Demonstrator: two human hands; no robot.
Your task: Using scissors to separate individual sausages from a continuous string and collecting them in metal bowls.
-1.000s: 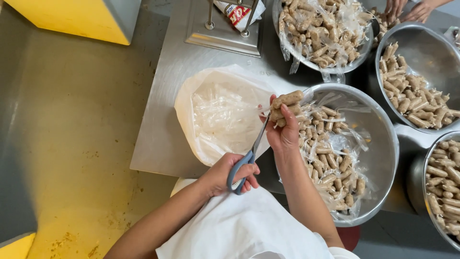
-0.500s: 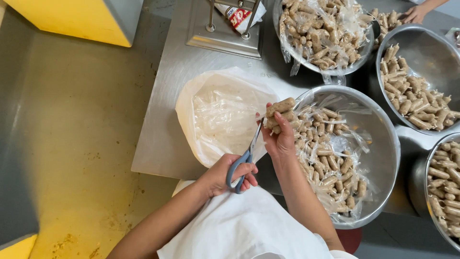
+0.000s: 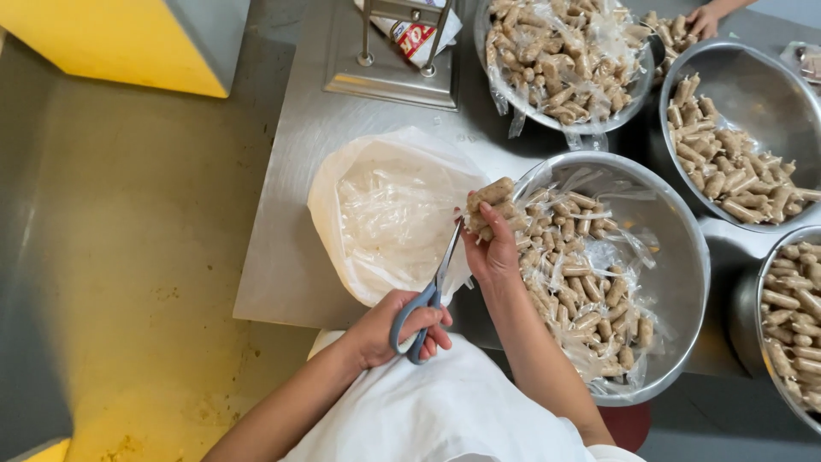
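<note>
At the far left a yellow box is seen on the worn floor, beside a steel table. At the table's far edge a metal stand is set, with a red-and-white packet lying behind it. A white plastic bag, open and filled with clear wrapper scraps, is laid on the table. Blue-handled scissors are gripped by the left hand, fingers curled through the loops, blades raised toward a small bundle of wrapped sausages — pinched in the right hand. To the right, 1 steel bowl holding more wrapped sausages is seen, with 3 further bowls beyond — another person's hand is at the top right.
</note>
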